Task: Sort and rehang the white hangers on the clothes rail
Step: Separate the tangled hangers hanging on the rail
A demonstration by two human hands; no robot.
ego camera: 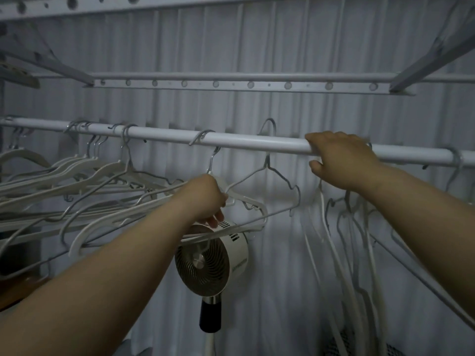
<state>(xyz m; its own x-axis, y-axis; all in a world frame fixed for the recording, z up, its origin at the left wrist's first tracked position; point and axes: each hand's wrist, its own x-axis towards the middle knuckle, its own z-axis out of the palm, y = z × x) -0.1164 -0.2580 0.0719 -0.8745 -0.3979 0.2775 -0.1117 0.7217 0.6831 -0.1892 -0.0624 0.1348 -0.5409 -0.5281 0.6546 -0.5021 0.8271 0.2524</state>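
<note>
A white clothes rail [231, 140] runs across the view. My left hand [205, 199] grips the shoulder of a white plastic hanger [249, 201] whose metal hook sits over the rail. Behind it a thin wire hanger [270, 170] has its hook raised above the rail. My right hand [339, 158] lies on the rail with the fingers curled over it, at the hooks of a bunch of white hangers [341, 240] dangling below; whether it grips them is hidden. Several more white hangers [77, 181] hang tilted along the left of the rail.
A white standing fan [213, 263] is below the rail, just under my left hand. A perforated white rack bar [244, 84] runs higher up. A pleated white curtain [257, 42] forms the backdrop. One more hook [456, 158] sits at the rail's right end.
</note>
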